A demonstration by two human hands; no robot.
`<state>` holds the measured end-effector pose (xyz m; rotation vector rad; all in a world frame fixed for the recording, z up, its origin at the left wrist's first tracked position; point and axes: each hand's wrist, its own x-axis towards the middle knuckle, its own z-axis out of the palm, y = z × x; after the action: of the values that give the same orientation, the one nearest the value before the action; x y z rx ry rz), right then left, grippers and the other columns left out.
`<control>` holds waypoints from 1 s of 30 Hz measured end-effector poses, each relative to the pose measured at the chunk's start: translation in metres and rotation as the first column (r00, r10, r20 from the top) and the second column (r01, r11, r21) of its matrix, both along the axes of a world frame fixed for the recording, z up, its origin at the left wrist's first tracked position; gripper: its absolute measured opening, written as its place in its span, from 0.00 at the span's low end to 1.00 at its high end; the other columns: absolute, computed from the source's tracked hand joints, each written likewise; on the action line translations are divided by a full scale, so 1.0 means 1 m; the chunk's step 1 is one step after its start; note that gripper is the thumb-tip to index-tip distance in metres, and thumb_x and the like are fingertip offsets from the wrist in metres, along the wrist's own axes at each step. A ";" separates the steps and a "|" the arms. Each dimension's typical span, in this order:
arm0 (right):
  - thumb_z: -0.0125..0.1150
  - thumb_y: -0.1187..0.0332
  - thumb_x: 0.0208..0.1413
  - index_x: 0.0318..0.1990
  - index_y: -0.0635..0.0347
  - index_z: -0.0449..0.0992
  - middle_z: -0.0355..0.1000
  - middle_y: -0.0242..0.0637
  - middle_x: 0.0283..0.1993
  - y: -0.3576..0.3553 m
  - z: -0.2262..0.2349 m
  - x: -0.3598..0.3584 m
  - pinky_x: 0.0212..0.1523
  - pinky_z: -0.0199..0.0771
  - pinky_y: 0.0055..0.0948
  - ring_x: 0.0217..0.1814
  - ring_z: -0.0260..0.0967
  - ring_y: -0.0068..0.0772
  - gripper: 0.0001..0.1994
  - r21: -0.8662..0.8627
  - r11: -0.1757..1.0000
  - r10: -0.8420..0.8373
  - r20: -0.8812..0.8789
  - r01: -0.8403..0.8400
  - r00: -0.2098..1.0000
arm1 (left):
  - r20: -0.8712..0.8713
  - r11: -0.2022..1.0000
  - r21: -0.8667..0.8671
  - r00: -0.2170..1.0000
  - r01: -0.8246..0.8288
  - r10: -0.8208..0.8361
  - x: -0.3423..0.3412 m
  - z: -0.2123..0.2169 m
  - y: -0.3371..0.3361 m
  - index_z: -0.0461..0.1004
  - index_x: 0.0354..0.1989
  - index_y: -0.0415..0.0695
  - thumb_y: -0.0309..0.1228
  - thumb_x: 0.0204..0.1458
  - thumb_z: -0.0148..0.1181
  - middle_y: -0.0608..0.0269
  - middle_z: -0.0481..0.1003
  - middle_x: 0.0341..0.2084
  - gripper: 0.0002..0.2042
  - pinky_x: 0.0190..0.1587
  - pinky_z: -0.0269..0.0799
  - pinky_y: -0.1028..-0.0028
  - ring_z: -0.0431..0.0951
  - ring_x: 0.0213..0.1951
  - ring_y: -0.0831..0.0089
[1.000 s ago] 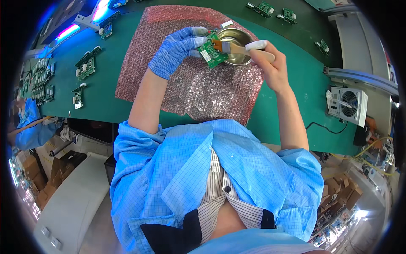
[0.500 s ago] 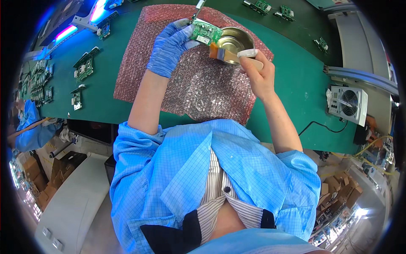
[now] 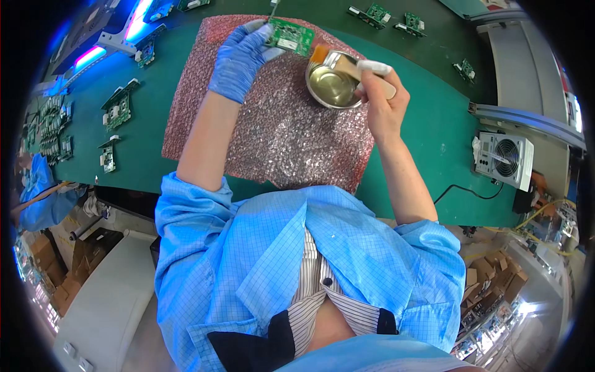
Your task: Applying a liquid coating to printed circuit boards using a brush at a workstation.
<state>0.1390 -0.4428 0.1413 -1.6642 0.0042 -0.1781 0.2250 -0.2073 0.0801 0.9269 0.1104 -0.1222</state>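
My left hand (image 3: 238,61), in a blue knit glove, grips a green circuit board (image 3: 290,36) by its left end, above the bubble wrap. My bare right hand (image 3: 385,102) is closed on a flat brush (image 3: 350,66) with a pale wooden handle. A white cover (image 3: 374,67) sits on one of its fingers. The brush's orange-brown bristles lie over the far rim of a round metal bowl (image 3: 315,93), close to the board's lower right corner. Pale yellowish liquid seems to be in the bowl. Whether my right fingers also touch the bowl cannot be told.
Pink bubble wrap (image 3: 279,133) covers the middle of the green table (image 3: 427,130). More boards lie at the left (image 3: 118,105) and far right. A white fan unit (image 3: 505,158) with a black cable stands at the right. A glowing lamp (image 3: 90,57) is at upper left; another person's blue sleeve (image 3: 40,192) shows below it.
The bowl has shifted nearer and slightly left. The board and my left hand have moved left, away from the brush. The bristles have come up to the bowl's far rim.
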 end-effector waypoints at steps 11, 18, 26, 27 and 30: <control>0.62 0.63 0.52 0.35 0.61 0.72 0.75 0.36 0.30 -0.063 -0.040 0.114 0.32 0.71 0.22 0.30 0.71 0.22 0.11 -0.257 0.947 -0.150 0.171 0.191 0.974 | -0.150 0.843 0.380 0.873 -0.381 0.463 0.153 -0.039 0.051 0.72 0.33 0.37 0.27 0.44 0.65 0.56 0.74 0.28 0.11 0.28 0.76 0.72 0.77 0.30 0.68; 0.65 0.63 0.45 0.42 0.52 0.67 0.73 0.44 0.34 -0.070 -0.085 0.184 0.35 0.71 0.39 0.36 0.72 0.47 0.17 -0.793 0.570 -0.042 0.234 0.216 0.971 | -0.098 0.906 0.219 0.916 -0.362 0.390 0.106 -0.024 0.062 0.68 0.44 0.32 0.24 0.52 0.55 0.50 0.73 0.37 0.12 0.38 0.79 0.67 0.77 0.38 0.61; 0.49 0.75 0.52 0.43 0.51 0.66 0.72 0.42 0.40 -0.063 -0.111 0.228 0.39 0.71 0.45 0.41 0.70 0.50 0.10 -0.874 0.448 0.097 0.257 0.188 0.962 | -0.150 0.952 0.289 0.978 -0.100 0.148 0.005 -0.011 0.064 0.70 0.44 0.39 0.27 0.53 0.55 0.57 0.75 0.36 0.11 0.36 0.79 0.69 0.78 0.37 0.64; 0.49 0.75 0.52 0.42 0.52 0.66 0.72 0.42 0.40 -0.062 -0.108 0.228 0.39 0.71 0.45 0.41 0.70 0.50 0.10 -0.868 0.455 0.122 0.280 0.197 0.952 | -0.185 0.950 0.300 0.972 -0.083 0.143 -0.002 -0.010 0.062 0.70 0.44 0.39 0.27 0.53 0.56 0.58 0.75 0.36 0.11 0.36 0.79 0.70 0.78 0.37 0.65; 0.52 0.76 0.50 0.41 0.53 0.66 0.73 0.43 0.38 -0.049 -0.088 0.219 0.37 0.71 0.43 0.39 0.71 0.50 0.11 -0.855 0.472 0.119 0.302 0.214 0.946 | -0.156 0.943 0.327 0.981 -0.060 0.117 -0.016 -0.008 0.052 0.71 0.43 0.39 0.27 0.52 0.57 0.59 0.75 0.34 0.11 0.34 0.79 0.72 0.78 0.36 0.67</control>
<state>0.3580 -0.4919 0.0532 -2.6871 -0.3575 -0.5818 0.2085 -0.1556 0.0724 1.2343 0.3418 -0.1024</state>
